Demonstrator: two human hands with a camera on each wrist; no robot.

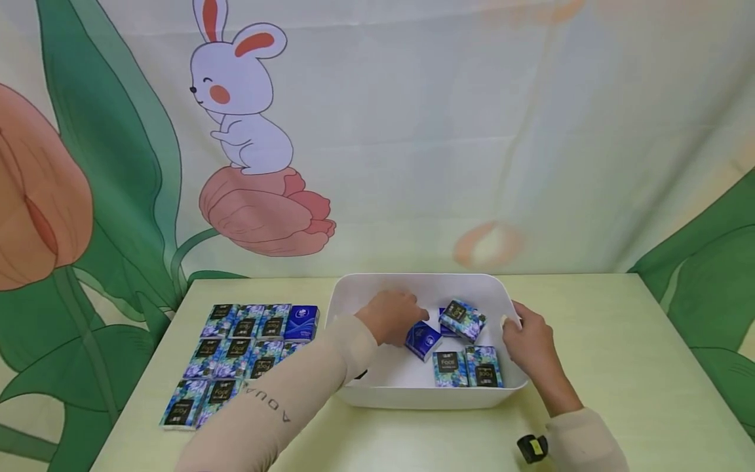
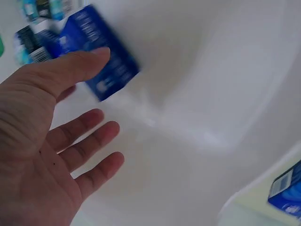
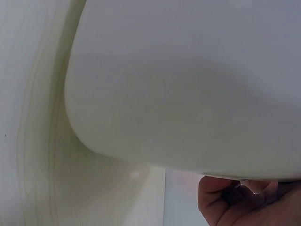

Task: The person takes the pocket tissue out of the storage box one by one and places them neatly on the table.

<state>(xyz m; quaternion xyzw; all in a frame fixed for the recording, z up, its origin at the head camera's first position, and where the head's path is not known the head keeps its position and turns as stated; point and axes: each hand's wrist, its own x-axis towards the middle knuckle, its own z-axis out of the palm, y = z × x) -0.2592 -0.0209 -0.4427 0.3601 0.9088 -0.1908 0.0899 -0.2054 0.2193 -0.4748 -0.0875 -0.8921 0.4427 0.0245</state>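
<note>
A white plastic bin (image 1: pixel 421 396) stands on the table with several pocket tissue packs inside. My left hand (image 1: pixel 392 318) reaches into it. In the left wrist view this hand (image 2: pixel 61 136) pinches a dark blue tissue pack (image 2: pixel 110 70) between thumb and index finger; the other fingers are spread. The head view shows that blue pack (image 1: pixel 423 340) tilted beside the fingers. Flowered packs, such as one tissue pack (image 1: pixel 483 367), lie at the bin's right end. My right hand (image 1: pixel 531 337) grips the bin's right rim, its fingers outside below the lip in the right wrist view.
Left of the bin, flowered tissue packs (image 1: pixel 234 357) lie in rows on the pale table (image 1: pixel 613 367), with a blue pack (image 1: pixel 302 323) at the back row's end. A small black item (image 1: pixel 533 448) with a yellow label is by the right sleeve. A printed curtain (image 1: pixel 401 144) hangs behind.
</note>
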